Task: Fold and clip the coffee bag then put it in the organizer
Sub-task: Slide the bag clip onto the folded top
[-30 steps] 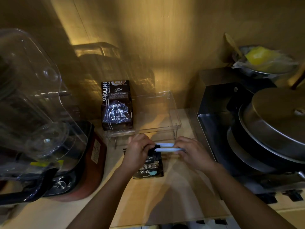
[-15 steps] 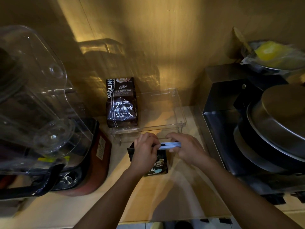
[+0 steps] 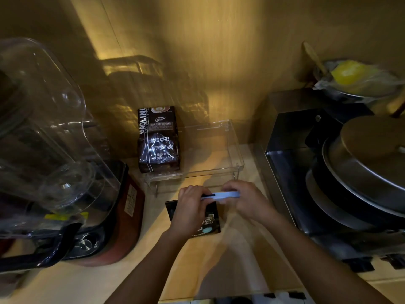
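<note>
Coffee bag [image 3: 209, 222] lies mid-counter, near front; left hand [image 3: 190, 208] and right hand [image 3: 245, 201] pinch the pale clip [image 3: 225, 195] across its top. Clear organizer [image 3: 232, 150] just behind, another bag [image 3: 158, 139] in its left end. Risk: clip closes off the fold, bag slips loose.

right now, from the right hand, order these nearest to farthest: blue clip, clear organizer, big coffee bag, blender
1. blue clip: held in the right hand.
2. clear organizer: just behind the hand.
3. big coffee bag: standing in the organizer's left end.
4. blender: far left on the counter.
</note>
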`<state>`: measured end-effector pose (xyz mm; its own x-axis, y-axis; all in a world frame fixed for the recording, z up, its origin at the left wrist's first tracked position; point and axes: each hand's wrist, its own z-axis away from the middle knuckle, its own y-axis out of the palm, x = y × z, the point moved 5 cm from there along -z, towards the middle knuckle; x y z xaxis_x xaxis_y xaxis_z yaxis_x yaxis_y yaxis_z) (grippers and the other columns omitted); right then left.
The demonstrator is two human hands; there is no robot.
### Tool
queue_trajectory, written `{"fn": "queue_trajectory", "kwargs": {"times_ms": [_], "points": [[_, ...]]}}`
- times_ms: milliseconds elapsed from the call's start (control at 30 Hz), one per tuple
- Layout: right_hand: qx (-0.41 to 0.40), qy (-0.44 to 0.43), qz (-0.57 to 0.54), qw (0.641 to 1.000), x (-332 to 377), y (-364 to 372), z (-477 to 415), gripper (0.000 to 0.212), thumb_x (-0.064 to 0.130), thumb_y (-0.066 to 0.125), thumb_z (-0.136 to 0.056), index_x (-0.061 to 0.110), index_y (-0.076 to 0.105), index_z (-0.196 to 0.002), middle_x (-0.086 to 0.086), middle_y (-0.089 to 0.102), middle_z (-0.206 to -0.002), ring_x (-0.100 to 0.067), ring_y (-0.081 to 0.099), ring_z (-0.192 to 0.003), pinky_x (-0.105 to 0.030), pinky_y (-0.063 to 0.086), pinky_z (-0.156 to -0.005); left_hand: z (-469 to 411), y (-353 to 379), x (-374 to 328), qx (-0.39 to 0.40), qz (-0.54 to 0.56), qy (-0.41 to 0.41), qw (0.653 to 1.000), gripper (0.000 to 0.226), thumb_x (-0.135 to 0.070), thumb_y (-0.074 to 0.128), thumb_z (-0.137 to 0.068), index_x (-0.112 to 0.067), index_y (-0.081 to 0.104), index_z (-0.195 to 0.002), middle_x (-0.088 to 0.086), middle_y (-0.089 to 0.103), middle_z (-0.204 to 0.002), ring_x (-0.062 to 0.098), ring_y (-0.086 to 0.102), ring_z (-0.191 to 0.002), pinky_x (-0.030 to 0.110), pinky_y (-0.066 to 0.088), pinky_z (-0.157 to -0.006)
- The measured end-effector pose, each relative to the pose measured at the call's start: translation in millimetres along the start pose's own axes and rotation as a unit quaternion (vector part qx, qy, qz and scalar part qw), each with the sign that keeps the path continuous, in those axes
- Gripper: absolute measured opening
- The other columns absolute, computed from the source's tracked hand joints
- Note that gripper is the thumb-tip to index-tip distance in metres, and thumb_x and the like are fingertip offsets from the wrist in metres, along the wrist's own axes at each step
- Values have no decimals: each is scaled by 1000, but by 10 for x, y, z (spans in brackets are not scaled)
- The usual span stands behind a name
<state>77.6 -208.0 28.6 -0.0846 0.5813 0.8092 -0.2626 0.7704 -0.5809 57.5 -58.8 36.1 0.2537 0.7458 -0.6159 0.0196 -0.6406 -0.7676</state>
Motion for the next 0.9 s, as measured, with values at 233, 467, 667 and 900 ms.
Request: {"fn": "queue_trajectory", "kwargs": {"times_ms": [233, 467, 667, 900], "points": [[-39, 19, -147, 988, -185, -91, 99, 24, 4, 77, -65, 25, 65, -68, 4, 58, -74, -7, 54, -67, -12, 41, -58, 13, -18, -30, 15, 26, 7, 1000, 9, -20, 50, -91, -21, 59, -90, -9, 53, -84, 2, 33, -76, 21, 23, -67], [-58, 9, -160, 985, -183, -13, 44, 23, 2, 76, -66, 22, 65, -68, 3, 58, -72, -7, 54, -66, -7, 40, -56, -74, -40, -81, 5, -44, -15, 999, 12, -10, 50, -89, -14, 59, -83, 3, 65, -87, 19, 50, -80, 27, 26, -74], [-37, 3, -169, 985, -12, 209, 16, 13, 2, 77, -63, 6, 67, -71, -11, 58, -78, -17, 54, -71, -28, 43, -65, -12, 26, -186, 6, -62, -10, 998, 14, -4, 48, -85, -14, 58, -82, 6, 65, -86, 24, 52, -84, 32, 25, -81], [-31, 5, -202, 979, 93, 312, -25, 20, 2, 77, -63, 18, 68, -70, -6, 57, -83, -16, 56, -77, -26, 44, -69, 104, 73, -124, -40, 1, -103, 994, 18, -6, 41, -91, -21, 41, -80, -1, 45, -84, 9, 18, -74, 39, 27, -83]]}}
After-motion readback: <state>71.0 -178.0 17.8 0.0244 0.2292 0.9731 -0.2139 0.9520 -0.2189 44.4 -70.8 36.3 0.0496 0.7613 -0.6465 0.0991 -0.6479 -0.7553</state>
